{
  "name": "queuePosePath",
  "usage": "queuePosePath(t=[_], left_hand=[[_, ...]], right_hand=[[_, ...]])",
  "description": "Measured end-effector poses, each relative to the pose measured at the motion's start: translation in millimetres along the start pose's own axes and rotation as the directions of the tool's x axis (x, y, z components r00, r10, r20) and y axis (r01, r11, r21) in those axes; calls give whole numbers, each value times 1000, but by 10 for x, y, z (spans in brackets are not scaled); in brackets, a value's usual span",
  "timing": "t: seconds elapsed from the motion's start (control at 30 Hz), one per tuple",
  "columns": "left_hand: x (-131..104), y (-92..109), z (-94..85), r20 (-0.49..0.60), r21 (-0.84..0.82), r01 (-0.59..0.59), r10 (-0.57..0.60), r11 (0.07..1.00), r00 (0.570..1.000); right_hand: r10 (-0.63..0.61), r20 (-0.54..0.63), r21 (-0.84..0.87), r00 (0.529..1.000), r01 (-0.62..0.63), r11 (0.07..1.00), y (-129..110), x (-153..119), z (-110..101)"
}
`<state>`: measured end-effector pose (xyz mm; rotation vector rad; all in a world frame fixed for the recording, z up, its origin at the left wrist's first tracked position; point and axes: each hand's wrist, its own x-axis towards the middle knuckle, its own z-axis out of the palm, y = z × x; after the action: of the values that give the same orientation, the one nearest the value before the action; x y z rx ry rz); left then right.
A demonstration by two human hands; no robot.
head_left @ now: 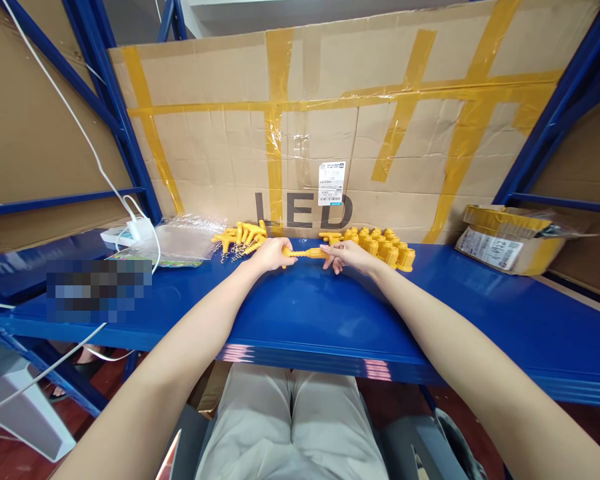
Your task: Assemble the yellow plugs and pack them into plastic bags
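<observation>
Bare forearms (190,340), two, over blue table (320,320): left hand (272,255) and right hand (351,256) pinch opposite ends of one slim yellow piece (307,253) between them, presumably light, stiff, slightly slick plastic, best taken by its ends.

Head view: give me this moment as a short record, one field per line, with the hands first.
Left hand: left hand grips the left end of a yellow twisted piece
Right hand: right hand pinches its right end
Left of hands: loose pile of yellow parts, clear plastic bag beyond
Right of hands: group of yellow cup-shaped parts; cardboard box farther right
Surface: blue tabletop
Backdrop: taped cardboard panel marked LED
</observation>
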<state>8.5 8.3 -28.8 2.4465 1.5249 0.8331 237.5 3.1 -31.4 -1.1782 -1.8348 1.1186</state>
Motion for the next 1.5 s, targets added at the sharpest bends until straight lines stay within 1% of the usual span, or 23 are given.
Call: queuePosePath(t=[0.1, 0.17, 0.23, 0.3, 0.33, 0.37, 0.4, 0.43, 0.47, 0.5, 0.53, 0.57, 0.6, 0.67, 0.73, 0.9, 1.1, 1.23, 1.33, 1.43, 1.5], left_hand=[[-1, 14, 1, -9, -5, -3, 3, 1000, 1000], [2, 20, 1, -13, 0, -8, 8, 1000, 1000], [5, 22, 1, -15, -11, -11, 11, 1000, 1000], [7, 24, -1, -8, -51, -2, 2, 999, 1000], [8, 25, -3, 0, -80, 10, -11, 997, 1000], [7, 27, -6, 9, -113, 26, -25, 993, 1000], [6, 29, -9, 17, -145, 43, -41, 988, 999], [5, 32, -13, 24, -174, 62, -59, 983, 998], [3, 35, -17, 33, -196, 82, -77, 977, 997], [1, 37, -22, 44, -212, 100, -93, 972, 995], [-1, 39, -25, 55, -221, 115, -106, 969, 993], [-3, 41, -29, 66, -224, 123, -111, 967, 992], [-4, 41, -31, 72, -224, 119, -106, 967, 992], [-3, 37, -34, 70, -211, 81, -68, 974, 995], [0, 31, -35, 52, -175, 34, -25, 984, 998], [-7, 49, -48, 5, -77, -29, 30, 997, 1000], [-41, 119, -71, -1, 0, -60, 60, 998, 998], [-35, 125, -61, -29, 73, -102, 104, 992, 994], [-24, 123, -62, -76, 160, -167, 181, 973, 980], [-17, 131, -67, -108, 194, -209, 233, 958, 966], [-16, 139, -61, -108, 181, -207, 228, 961, 968]], right_hand=[[66, -19, 55, 998, -65, 996, 7, 6, 6], [109, 12, 86, 994, -110, 990, 20, 13, 0], [121, 50, 62, 991, -124, 990, 28, 19, -7], [85, 30, -53, 996, -83, 995, 25, 24, -5], [33, -10, -144, 999, -34, 989, 19, 27, 1], [-49, -52, -251, 997, 34, 967, 12, 30, 9], [-155, -77, -365, 985, 117, 924, 4, 34, 18], [-270, -75, -474, 960, 204, 857, -4, 39, 27], [-372, -43, -567, 927, 284, 773, -12, 43, 35], [-445, 5, -638, 896, 345, 688, -20, 46, 40], [-488, 54, -687, 871, 387, 616, -28, 47, 44], [-509, 94, -716, 856, 413, 563, -37, 45, 47], [-517, 122, -734, 847, 428, 528, -47, 40, 48], [-518, 152, -736, 842, 446, 510, -73, 18, 49], [-495, 156, -714, 855, 444, 542, -107, -12, 54], [-359, 107, -639, 927, 341, 690, -182, -73, 66], [-220, 66, -503, 973, 223, 835, -211, -87, 40], [-169, 61, -381, 984, 179, 907, -231, -100, 21], [-149, 92, -215, 985, 166, 963, -227, -106, 23], [-128, 121, -55, 984, 136, 989, -190, -94, 29], [-105, 127, -14, 986, 108, 994, -152, -76, 26]])
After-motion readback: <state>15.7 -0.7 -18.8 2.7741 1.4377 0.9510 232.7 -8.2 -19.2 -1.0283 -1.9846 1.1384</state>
